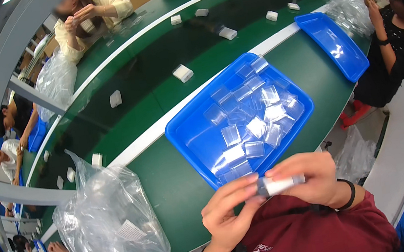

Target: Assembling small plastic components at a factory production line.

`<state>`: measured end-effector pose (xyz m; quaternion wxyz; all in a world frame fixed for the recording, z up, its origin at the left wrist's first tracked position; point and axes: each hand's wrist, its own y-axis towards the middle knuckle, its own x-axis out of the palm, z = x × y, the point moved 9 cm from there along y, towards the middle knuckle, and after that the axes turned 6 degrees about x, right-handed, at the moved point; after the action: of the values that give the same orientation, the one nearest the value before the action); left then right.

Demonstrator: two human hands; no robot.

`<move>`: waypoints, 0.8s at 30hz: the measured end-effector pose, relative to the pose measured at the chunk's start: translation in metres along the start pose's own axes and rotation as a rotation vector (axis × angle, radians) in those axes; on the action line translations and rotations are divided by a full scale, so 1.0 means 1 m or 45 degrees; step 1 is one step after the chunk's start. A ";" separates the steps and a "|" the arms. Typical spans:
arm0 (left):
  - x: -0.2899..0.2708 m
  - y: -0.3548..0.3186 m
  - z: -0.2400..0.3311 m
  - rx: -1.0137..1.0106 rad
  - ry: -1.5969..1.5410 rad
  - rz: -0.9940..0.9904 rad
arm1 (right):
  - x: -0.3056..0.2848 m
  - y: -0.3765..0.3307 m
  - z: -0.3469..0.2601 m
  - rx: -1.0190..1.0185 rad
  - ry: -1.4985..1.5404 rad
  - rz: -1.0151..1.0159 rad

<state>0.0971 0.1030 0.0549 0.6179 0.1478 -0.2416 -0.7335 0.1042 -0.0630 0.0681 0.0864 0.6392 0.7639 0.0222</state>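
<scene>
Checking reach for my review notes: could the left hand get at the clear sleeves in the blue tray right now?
Probably yes: the blue tray of clear sleeves lies open just beyond the left hand, though that hand is gripping the small white piece.

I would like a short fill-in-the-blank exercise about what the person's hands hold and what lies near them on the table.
1. Both the left hand and the right hand hold one small ____ block between them.
2. The tray just beyond the hands is ____ in colour.
3. The tray holds many small clear ____ pouches.
4. A large clear bag lies on the person's ____ side.

Missing words: white; blue; plastic; left
</scene>
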 end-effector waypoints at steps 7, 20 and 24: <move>-0.007 0.003 0.001 0.050 -0.366 0.009 | -0.001 -0.030 -0.045 -0.597 -0.306 0.262; 0.043 -0.044 -0.022 -0.363 -0.934 0.458 | 0.012 -0.041 -0.009 -0.303 0.485 0.127; 0.034 -0.044 0.004 -0.139 0.021 0.197 | 0.007 -0.057 0.013 -0.215 0.354 0.290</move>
<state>0.0516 0.0759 0.0374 0.6818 0.1008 -0.2070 -0.6944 0.0501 -0.0676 0.0469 0.0304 0.7027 0.6867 0.1837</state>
